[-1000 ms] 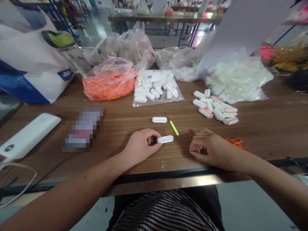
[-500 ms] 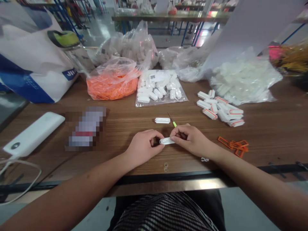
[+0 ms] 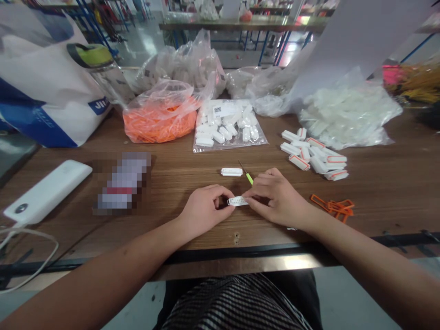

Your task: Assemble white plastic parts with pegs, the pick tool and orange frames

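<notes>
My left hand (image 3: 202, 208) is curled and pinches the left end of a small white plastic connector (image 3: 237, 201) lying low over the wooden table (image 3: 172, 174). My right hand (image 3: 278, 199) has its fingers closed on the connector's right end. Just behind the hands lie a second white connector (image 3: 231, 172) and a thin tool with a green handle (image 3: 248, 176), partly hidden by my right fingers. A few orange clips (image 3: 332, 205) lie to the right of my right hand.
A pile of white connectors with orange inserts (image 3: 314, 158) sits at right. Behind are a flat bag of white parts (image 3: 227, 126), a bag of orange parts (image 3: 160, 121), a large bag of white parts (image 3: 347, 112) and a white-and-blue bag (image 3: 44, 82). A white power bank (image 3: 44, 190) lies at left.
My right hand moved left from near the orange clips to the connector held by my left hand and closed on its right end. The left hand has stayed in place.
</notes>
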`<state>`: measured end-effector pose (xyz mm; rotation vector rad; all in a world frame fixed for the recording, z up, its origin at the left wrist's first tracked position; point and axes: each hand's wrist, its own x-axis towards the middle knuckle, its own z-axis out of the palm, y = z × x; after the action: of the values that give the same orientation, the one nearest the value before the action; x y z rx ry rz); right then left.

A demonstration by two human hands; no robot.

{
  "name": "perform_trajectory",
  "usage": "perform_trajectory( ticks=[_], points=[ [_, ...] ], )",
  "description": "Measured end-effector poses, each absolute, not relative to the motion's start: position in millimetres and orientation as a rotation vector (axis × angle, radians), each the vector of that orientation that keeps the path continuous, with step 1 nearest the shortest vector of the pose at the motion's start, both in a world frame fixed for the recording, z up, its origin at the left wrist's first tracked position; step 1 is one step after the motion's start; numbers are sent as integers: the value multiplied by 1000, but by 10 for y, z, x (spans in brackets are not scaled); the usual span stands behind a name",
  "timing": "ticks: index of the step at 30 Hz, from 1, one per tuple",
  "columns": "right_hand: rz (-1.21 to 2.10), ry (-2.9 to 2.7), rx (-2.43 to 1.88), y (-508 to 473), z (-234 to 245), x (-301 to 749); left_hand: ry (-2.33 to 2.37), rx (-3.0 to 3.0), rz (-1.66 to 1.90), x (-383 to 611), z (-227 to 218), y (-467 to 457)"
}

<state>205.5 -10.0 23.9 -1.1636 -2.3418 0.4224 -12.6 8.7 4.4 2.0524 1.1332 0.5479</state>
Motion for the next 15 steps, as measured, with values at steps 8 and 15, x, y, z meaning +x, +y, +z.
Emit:
perform_trajectory(
  ticks=[8, 15],
  points=[
    [184, -2430, -1138, -207, 277, 2014, 1139, 2055, 547, -117, 60, 84],
    [375, -2367, -1199, -246, 312, 2141, 1152, 2075, 547, -135, 47, 93]
  ],
)
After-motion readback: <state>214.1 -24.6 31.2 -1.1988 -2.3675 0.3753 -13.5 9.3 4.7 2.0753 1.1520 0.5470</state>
